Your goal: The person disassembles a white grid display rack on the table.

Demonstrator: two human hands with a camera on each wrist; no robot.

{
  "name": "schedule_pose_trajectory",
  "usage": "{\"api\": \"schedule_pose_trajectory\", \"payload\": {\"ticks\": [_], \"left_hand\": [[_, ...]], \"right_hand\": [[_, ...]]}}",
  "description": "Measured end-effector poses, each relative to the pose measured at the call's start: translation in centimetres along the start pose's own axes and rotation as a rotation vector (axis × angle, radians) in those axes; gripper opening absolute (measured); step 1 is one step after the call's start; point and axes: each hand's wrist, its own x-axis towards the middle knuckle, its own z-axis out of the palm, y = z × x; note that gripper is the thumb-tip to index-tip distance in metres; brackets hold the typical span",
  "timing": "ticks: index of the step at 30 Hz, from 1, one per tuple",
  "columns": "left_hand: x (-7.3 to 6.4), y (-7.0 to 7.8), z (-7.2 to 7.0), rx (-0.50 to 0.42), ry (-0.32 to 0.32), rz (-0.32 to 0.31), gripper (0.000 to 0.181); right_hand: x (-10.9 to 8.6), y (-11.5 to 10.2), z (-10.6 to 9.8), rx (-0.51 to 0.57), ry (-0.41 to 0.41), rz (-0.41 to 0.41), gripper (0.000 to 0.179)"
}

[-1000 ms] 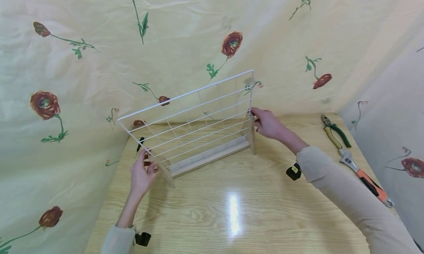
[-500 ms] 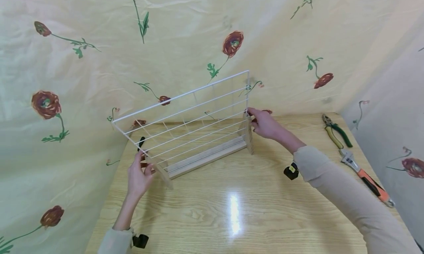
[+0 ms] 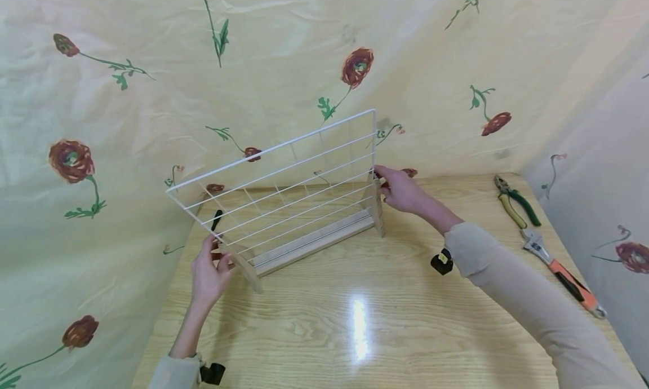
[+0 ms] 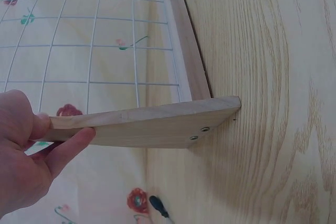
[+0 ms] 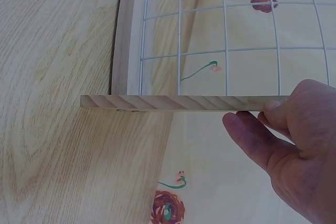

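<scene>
A white wire grid (image 3: 284, 172) rises from a wooden stand with two side boards and a grooved base bar (image 3: 314, 239). My left hand (image 3: 209, 273) grips the upper end of the left side board (image 4: 157, 124) between thumb and fingers. At the other end, my right hand (image 3: 403, 189) pinches the top of the right side board (image 5: 178, 102), close to the wire edge. Two screw heads (image 4: 205, 129) show on the outer face of the left board. The rack stands at a slant, its left end nearer to me.
A black-handled screwdriver (image 3: 217, 220) lies behind my left hand. Along the right edge of the wooden table (image 3: 304, 332) are green-and-yellow pliers (image 3: 514, 200) and an adjustable wrench (image 3: 563, 273) with an orange handle. Flower-printed cloth (image 3: 284, 67) hangs behind the table.
The rack and both hands have shifted slightly left, and the grid's upper left corner has come a little lower. Both hands keep their hold on the side boards.
</scene>
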Motion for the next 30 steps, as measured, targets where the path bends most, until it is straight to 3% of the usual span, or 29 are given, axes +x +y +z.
{"api": "schedule_pose_trajectory", "payload": {"ticks": [30], "left_hand": [[-1.0, -0.1, -1.0, 0.011, 0.036, -0.003, 0.047]], "right_hand": [[1.3, -0.9, 0.6, -0.015, -0.033, -0.006, 0.045]]}}
